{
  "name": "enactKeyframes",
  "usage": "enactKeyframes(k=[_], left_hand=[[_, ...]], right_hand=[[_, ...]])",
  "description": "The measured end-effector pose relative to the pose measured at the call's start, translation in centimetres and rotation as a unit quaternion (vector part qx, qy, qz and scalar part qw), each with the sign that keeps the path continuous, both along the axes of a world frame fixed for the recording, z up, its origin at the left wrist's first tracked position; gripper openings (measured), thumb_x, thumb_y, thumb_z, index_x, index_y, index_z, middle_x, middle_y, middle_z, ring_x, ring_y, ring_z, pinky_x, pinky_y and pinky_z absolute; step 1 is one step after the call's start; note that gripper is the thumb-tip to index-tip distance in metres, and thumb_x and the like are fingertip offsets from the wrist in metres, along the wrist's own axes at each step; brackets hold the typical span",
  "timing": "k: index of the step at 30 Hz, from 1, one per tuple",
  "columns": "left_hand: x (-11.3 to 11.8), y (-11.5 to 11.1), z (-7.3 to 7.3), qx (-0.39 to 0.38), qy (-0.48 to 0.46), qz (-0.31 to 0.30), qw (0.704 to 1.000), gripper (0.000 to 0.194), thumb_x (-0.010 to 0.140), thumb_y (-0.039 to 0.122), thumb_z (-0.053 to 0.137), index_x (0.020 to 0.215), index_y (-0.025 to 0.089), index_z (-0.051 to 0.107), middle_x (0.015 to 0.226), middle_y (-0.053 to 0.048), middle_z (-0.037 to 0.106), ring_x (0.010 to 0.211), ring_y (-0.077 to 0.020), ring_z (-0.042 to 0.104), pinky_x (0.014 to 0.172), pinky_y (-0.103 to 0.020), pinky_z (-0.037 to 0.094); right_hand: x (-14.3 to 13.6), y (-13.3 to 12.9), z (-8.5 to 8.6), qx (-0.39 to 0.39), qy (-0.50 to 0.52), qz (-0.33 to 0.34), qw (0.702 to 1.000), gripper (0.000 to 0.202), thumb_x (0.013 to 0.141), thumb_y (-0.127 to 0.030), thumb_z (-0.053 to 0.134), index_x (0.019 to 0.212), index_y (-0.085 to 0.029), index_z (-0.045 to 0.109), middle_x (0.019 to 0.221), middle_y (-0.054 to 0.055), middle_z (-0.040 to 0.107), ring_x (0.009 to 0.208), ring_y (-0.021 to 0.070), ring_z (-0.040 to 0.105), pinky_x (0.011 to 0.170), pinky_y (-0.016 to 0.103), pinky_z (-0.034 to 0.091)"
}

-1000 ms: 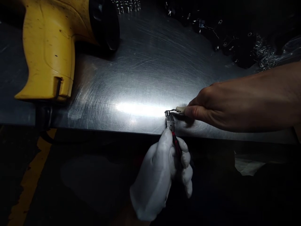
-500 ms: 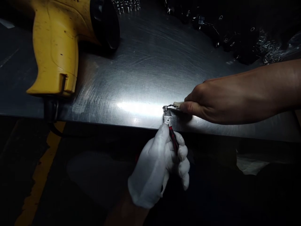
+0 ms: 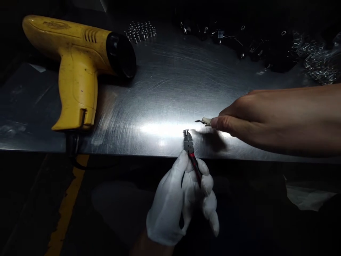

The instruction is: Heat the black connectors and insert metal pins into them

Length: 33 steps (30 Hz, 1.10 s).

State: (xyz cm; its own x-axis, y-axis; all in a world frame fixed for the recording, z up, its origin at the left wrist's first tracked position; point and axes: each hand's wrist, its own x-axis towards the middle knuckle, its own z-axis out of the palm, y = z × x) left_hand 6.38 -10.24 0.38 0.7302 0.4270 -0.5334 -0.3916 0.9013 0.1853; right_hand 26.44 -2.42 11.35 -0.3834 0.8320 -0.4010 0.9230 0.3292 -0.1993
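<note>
My left hand [image 3: 170, 202], in a white glove and palm up, is closed around small pliers [image 3: 195, 165] with red and black handles. At the tip of the pliers' jaws sits a small shiny metal piece [image 3: 185, 132]. My bare right hand [image 3: 239, 124] pinches a small pale-handled tool [image 3: 207, 121] with a dark pointed tip. That tip is to the right of the metal piece and apart from it. My right fingertips partly hide the pale tool.
A yellow heat gun [image 3: 78, 78] stands at the left of the metal table [image 3: 165, 85]. Behind it are several small upright metal pieces [image 3: 141, 31]. A heap of small shiny parts [image 3: 319, 64] lies at the back right. The table's front edge runs just beyond my left hand.
My right hand has drawn back to the right, and the pale tool's tip has come away from the metal piece in the pliers. The view has shifted, showing more of the heat gun.
</note>
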Motion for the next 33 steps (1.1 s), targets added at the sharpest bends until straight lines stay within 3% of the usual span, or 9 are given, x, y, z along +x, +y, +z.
enactKeyframes(k=[3, 7, 12, 18, 21, 27, 33], left_hand=[[0.1, 0.0, -0.1, -0.013, -0.013, -0.005, 1.0, 0.049, 0.098, 0.06, 0.034, 0.093, 0.018, 0.058, 0.072, 0.0, 0.058, 0.047, -0.0129, 0.052, 0.04, -0.033, 0.054], [0.2, 0.2, 0.2, -0.02, -0.014, -0.002, 1.0, 0.051, 0.098, 0.061, 0.033, 0.09, 0.017, 0.058, 0.072, 0.0, 0.056, 0.045, -0.0121, 0.052, 0.04, -0.031, 0.053], [0.3, 0.4, 0.1, -0.045, -0.041, -0.004, 0.998, 0.053, 0.099, 0.06, 0.028, 0.09, 0.017, 0.057, 0.071, 0.0, 0.055, 0.044, -0.0118, 0.052, 0.039, -0.032, 0.053], [0.4, 0.0, -1.2, -0.062, -0.131, -0.002, 0.989, 0.058, 0.097, 0.066, 0.026, 0.091, 0.018, 0.058, 0.065, 0.001, 0.055, 0.041, -0.0133, 0.054, 0.039, -0.035, 0.055], [0.4, -0.3, -1.6, -0.059, -0.154, 0.013, 0.986, 0.056, 0.099, 0.062, 0.024, 0.093, 0.018, 0.059, 0.063, 0.002, 0.053, 0.041, -0.014, 0.055, 0.04, -0.035, 0.055], [0.3, -0.5, -1.9, -0.061, -0.152, 0.013, 0.986, 0.059, 0.099, 0.062, 0.02, 0.094, 0.018, 0.058, 0.063, 0.002, 0.054, 0.04, -0.0143, 0.056, 0.04, -0.034, 0.054], [0.4, -0.3, -2.2, -0.058, -0.159, 0.007, 0.986, 0.059, 0.098, 0.065, 0.019, 0.094, 0.02, 0.057, 0.061, 0.003, 0.051, 0.039, -0.0143, 0.054, 0.039, -0.035, 0.054]], right_hand=[[-0.6, 0.3, 0.1, -0.138, -0.015, -0.023, 0.99, 0.065, 0.104, -0.052, 0.035, 0.056, -0.021, 0.065, 0.046, 0.004, 0.059, 0.029, 0.0116, 0.048, 0.03, 0.025, 0.032], [-1.9, 0.5, 0.1, -0.161, -0.037, -0.091, 0.982, 0.061, 0.1, -0.059, 0.04, 0.059, -0.022, 0.065, 0.055, 0.005, 0.064, 0.036, 0.0162, 0.056, 0.031, 0.028, 0.038], [-1.7, -0.5, -0.6, -0.091, -0.037, -0.077, 0.992, 0.059, 0.101, -0.058, 0.037, 0.062, -0.024, 0.066, 0.053, 0.003, 0.061, 0.038, 0.0154, 0.052, 0.035, 0.028, 0.033], [-1.1, -2.1, -2.1, 0.096, -0.059, 0.051, 0.992, 0.048, 0.103, -0.051, 0.034, 0.082, -0.023, 0.066, 0.068, 0.004, 0.062, 0.047, 0.0148, 0.047, 0.044, 0.03, 0.032], [-0.9, -2.7, -2.8, 0.171, -0.086, 0.069, 0.979, 0.047, 0.103, -0.05, 0.032, 0.093, -0.02, 0.066, 0.078, 0.004, 0.06, 0.05, 0.0134, 0.044, 0.043, 0.028, 0.028], [-0.6, -3.4, -4.1, 0.178, -0.064, 0.079, 0.979, 0.044, 0.104, -0.046, 0.033, 0.115, -0.017, 0.064, 0.088, 0.003, 0.058, 0.06, 0.0135, 0.05, 0.048, 0.027, 0.031], [-0.8, -3.6, -4.3, 0.181, -0.066, 0.057, 0.98, 0.044, 0.105, -0.045, 0.033, 0.115, -0.017, 0.065, 0.088, 0.003, 0.057, 0.061, 0.014, 0.049, 0.049, 0.028, 0.031]])
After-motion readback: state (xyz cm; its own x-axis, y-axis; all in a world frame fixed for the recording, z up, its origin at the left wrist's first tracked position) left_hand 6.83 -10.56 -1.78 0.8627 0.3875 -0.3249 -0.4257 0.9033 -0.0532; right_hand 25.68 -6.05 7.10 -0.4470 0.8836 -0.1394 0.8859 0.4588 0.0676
